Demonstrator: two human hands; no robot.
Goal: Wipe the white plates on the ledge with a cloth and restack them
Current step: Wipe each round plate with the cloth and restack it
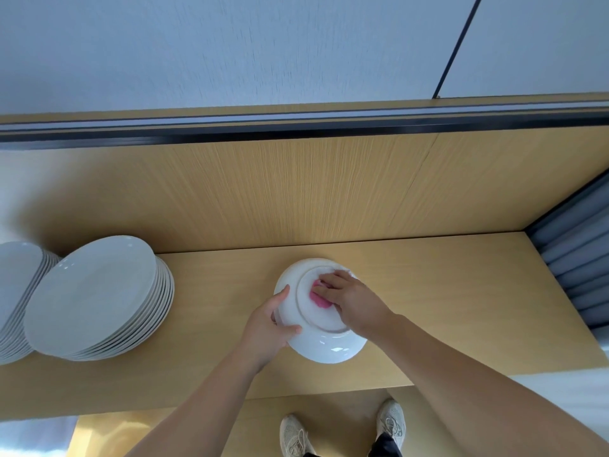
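On the ledge, 2 stacks of plates stand at the left end: the outer stack at the left edge, the inner stack just beside it on the right. 1 upturned plate is right of centre, well apart from them, with the cloth on its base.

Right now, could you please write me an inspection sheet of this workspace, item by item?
Surface: wooden ledge, light grain, no spills seen.
Job's things: one white plate turned bottom up, with a pink cloth on its underside. A tall plate stack leans at the left, with a second stack at the frame edge.
Clutter: nothing seen.
Grippers: left hand grips the plate's rim, and right hand presses the cloth with its fingers laid on it.
Cables: nothing seen.
Surroundings: wooden back panel, grey ribbed surface at the right, and the person's shoes below the ledge.
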